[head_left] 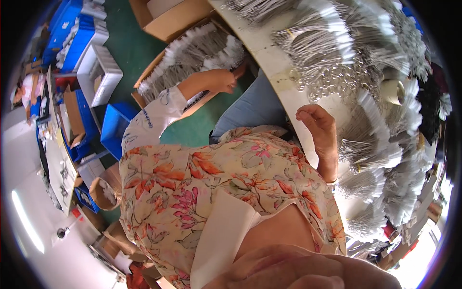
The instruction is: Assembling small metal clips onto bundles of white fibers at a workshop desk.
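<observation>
My left hand (221,81), below a white printed sleeve, is closed over the near right part of a cardboard box (195,110). Its fingers curl downward, and what they hold, if anything, is hidden. The box is full of thin wire brushes (192,58) with pale bristles. My right hand (317,121) is raised at the table's near edge, its fingers bent in toward the thumb; nothing can be made out between them. To its right, bundles of similar brushes (361,150) with looped wire ends lie on the pale table (273,72).
More brush bundles (322,36) cover the table's far part. A cream roll (392,92) stands among them. An open carton (168,17) is behind the brush box. To the left are a white foam box (99,76), a blue bin (115,126) and stacked blue crates (72,36).
</observation>
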The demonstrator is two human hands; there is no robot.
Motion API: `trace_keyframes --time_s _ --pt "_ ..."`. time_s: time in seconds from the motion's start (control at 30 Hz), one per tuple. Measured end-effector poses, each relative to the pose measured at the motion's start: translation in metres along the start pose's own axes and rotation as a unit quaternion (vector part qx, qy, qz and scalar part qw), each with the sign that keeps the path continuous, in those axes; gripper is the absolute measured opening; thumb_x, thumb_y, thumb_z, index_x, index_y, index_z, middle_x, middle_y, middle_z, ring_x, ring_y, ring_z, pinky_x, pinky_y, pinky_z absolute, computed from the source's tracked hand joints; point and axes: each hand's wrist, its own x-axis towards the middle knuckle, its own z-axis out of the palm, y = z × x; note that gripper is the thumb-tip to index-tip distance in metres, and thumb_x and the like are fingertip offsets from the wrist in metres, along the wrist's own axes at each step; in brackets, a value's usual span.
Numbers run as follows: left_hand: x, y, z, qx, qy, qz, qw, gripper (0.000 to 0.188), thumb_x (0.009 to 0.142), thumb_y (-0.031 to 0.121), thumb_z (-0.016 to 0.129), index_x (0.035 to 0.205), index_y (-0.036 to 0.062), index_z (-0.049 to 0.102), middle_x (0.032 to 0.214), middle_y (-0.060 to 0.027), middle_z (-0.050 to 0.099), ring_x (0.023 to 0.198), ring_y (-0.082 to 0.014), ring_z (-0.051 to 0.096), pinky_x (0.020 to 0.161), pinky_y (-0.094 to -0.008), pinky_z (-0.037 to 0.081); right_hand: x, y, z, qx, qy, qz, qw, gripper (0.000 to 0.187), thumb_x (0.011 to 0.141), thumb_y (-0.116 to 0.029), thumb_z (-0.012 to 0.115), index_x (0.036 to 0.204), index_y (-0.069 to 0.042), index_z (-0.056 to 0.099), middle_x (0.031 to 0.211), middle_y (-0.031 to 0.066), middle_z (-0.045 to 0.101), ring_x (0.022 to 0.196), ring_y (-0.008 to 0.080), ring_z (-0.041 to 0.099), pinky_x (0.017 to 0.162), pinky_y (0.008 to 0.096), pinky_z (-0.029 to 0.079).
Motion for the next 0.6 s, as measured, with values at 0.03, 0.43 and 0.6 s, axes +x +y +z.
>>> trace_keyframes --time_s 0.03,0.43,0.6 --pt "0.009 0.009 -0.017 -0.047 -0.043 0.023 0.998 0.023 0.076 0.022 0.061 0.079 -0.0013 0.062 0.075 -0.0132 0.063 0.071 -0.0274 0.061 0.067 -0.0368 0.047 0.0 -0.003 -0.005 -0.009 -0.004 -0.017 1.0 0.011 0.082 -0.004 0.061 0.091 0.002 0.063 0.086 0.0053 0.063 0.084 0.0103 0.057 0.077 0.0232 0.044" --pt "0.195 0.127 -0.303 -0.196 0.1 0.092 0.971 0.031 0.089 0.025 0.054 0.111 0.0024 0.057 0.097 -0.0062 0.062 0.088 -0.0136 0.06 0.079 -0.027 0.047 -0.062 -0.097 -0.129 -0.055 0.176 -0.176 0.967 0.011 0.082 -0.004 0.061 0.092 -0.001 0.064 0.085 0.0028 0.064 0.081 0.0097 0.058 0.075 0.0236 0.046" --pt "0.342 0.05 -0.299 -0.226 0.194 -0.091 0.95 0.027 0.083 0.031 0.062 0.092 0.0064 0.061 0.076 -0.0016 0.061 0.065 -0.0107 0.058 0.055 -0.0265 0.046 -0.093 -0.104 -0.214 -0.23 0.302 -0.149 0.913 0.014 0.082 -0.01 0.061 0.092 0.0 0.064 0.079 0.0046 0.064 0.074 0.0093 0.059 0.071 0.0248 0.048"
